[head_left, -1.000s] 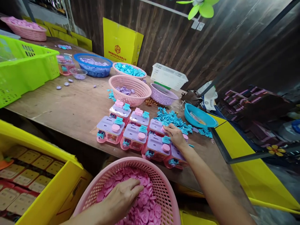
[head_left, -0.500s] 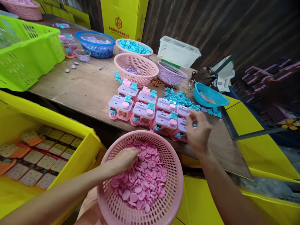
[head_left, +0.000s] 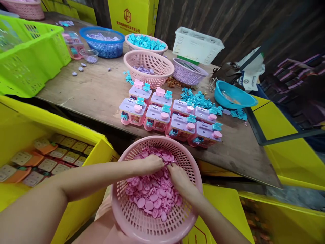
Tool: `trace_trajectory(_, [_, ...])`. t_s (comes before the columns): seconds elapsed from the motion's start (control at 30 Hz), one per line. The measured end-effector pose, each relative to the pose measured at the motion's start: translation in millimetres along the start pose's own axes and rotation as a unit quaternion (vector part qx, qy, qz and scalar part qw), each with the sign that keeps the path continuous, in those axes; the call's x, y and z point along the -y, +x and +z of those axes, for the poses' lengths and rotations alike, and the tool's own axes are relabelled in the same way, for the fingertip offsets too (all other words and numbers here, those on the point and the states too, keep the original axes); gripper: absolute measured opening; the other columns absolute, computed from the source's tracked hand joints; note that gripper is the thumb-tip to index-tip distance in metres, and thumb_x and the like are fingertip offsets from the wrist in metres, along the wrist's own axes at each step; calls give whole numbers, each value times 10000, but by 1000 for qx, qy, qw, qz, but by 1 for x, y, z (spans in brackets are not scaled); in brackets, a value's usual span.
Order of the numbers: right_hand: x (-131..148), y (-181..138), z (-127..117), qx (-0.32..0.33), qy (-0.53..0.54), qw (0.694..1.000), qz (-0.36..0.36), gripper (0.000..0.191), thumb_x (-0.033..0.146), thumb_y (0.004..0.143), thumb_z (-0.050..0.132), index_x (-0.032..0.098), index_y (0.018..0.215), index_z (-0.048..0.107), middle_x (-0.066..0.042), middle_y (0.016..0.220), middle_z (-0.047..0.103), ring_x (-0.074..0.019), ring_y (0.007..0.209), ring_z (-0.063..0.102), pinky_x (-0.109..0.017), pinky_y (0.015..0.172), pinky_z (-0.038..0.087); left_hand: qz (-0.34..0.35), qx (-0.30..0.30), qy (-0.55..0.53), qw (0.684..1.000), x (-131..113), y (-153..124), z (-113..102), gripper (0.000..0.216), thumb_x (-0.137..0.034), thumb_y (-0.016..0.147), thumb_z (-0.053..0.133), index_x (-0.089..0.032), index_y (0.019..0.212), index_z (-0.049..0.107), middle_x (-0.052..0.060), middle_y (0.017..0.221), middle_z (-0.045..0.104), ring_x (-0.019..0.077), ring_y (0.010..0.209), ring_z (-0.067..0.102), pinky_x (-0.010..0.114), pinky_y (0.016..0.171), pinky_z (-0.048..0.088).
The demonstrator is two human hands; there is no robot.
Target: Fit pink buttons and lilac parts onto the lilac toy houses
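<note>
A pink basket (head_left: 118, 210) rests at my lap, filled with small pink oval plastic pieces (head_left: 153, 196). Inside it, my left hand (head_left: 153, 164) is closed over the pieces, fingertips turned towards the other hand. My right hand (head_left: 180, 178) reaches in from the right with its fingers pinched together. The two hands almost meet, and whatever they grip is too small or hidden to make out. Just beyond the basket, pink and lilac toy units (head_left: 157, 115) stand in two rows on the table, with pink and turquoise parts on top.
Behind the toys on the wooden table (head_left: 83, 89) are a pink basket (head_left: 149, 79), a lilac basket (head_left: 189, 76), loose turquoise pieces (head_left: 198, 98) and a turquoise basin (head_left: 235, 96). A green crate (head_left: 30, 61) stands left. An open yellow box (head_left: 83, 189) holds packed toys below.
My right hand has left the toy at the right end of the front row and come down into the basket. My left hand has shifted right over the pink pieces.
</note>
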State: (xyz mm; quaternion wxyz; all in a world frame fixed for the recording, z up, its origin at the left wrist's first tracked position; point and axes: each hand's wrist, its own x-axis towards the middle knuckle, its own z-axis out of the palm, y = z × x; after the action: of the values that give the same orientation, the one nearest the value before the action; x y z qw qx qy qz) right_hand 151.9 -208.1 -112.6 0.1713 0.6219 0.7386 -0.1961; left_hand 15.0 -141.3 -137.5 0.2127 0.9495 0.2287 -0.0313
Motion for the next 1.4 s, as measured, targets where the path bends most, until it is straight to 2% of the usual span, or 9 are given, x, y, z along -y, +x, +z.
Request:
trace_trajectory(0.33, [-2, -6, 14, -18, 35, 999, -13, 395, 2, 799, 282, 140, 1017, 581, -137, 1042, 584, -210, 885, 587, -286, 736, 414, -4, 17, -21, 1000, 7, 2, -8, 151, -52, 740, 512, -103, 668, 634, 80, 660, 645, 161, 572, 570, 231, 516, 387])
trace_trajectory(0.47, [-9, -3, 20, -74, 95, 992, -24, 271, 47, 797, 341, 141, 882, 581, -112, 917, 619, -189, 775, 579, -275, 671, 400, -70, -18, -206, 976, 7, -8, -25, 113, -111, 720, 540, -108, 644, 623, 15, 558, 583, 111, 522, 512, 204, 507, 347])
trace_trajectory(0.53, [-13, -2, 18, -149, 176, 973, -4, 150, 130, 803, 403, 160, 781, 548, -69, 772, 618, -172, 660, 554, -267, 597, 386, -112, -34, -400, 909, 6, -15, -29, 156, -164, 750, 510, -100, 651, 612, 5, 562, 570, 105, 536, 518, 198, 522, 363])
trace_trajectory(0.67, [-7, -4, 6, -274, 352, 894, 33, 153, 292, 809, 463, 187, 707, 509, -21, 644, 600, -152, 558, 543, -253, 524, 385, -142, -43, -697, 702, -2, -26, -22, 273, -355, 742, 572, -85, 765, 607, 27, 706, 604, 132, 647, 590, 255, 660, 463])
trace_trajectory(0.73, [1, -6, -1, -298, 407, 863, 23, 171, 330, 814, 473, 189, 735, 530, -20, 657, 623, -148, 556, 562, -247, 523, 407, -148, -69, -748, 643, -9, -26, -16, 353, -416, 688, 639, -88, 814, 603, 31, 752, 606, 134, 677, 601, 285, 721, 475])
trace_trajectory(0.8, [10, -9, -5, -308, 432, 848, -1, 172, 340, 822, 484, 192, 778, 559, -32, 719, 656, -149, 585, 585, -246, 536, 432, -157, -109, -760, 621, -15, -26, -12, 411, -450, 652, 675, -93, 837, 591, 26, 764, 596, 125, 672, 596, 296, 733, 482])
trace_trajectory(1.03, [11, -18, -10, -328, 390, 857, -79, 177, 209, 819, 464, 196, 923, 607, -63, 922, 678, -192, 811, 622, -306, 730, 473, -171, -175, -741, 625, -28, -24, -20, 322, -398, 720, 619, -120, 856, 528, 12, 768, 572, 128, 640, 608, 303, 663, 517])
trace_trajectory(1.17, [8, -21, -17, -266, 441, 855, -53, 80, 250, 795, 527, 197, 783, 587, -35, 783, 651, -176, 705, 598, -289, 647, 459, -154, -197, -693, 676, -31, -26, -18, 236, -377, 801, 505, -161, 877, 446, -32, 657, 527, 140, 560, 607, 287, 569, 504])
trace_trajectory(1.4, [14, -17, -29, -200, 665, 720, -12, 348, 404, 713, 651, 185, 970, 564, -47, 887, 622, -169, 770, 580, -282, 679, 482, -131, -283, -557, 770, -35, -35, -32, 133, -295, 857, 425, -169, 883, 461, -10, 679, 549, 117, 576, 562, 228, 544, 443])
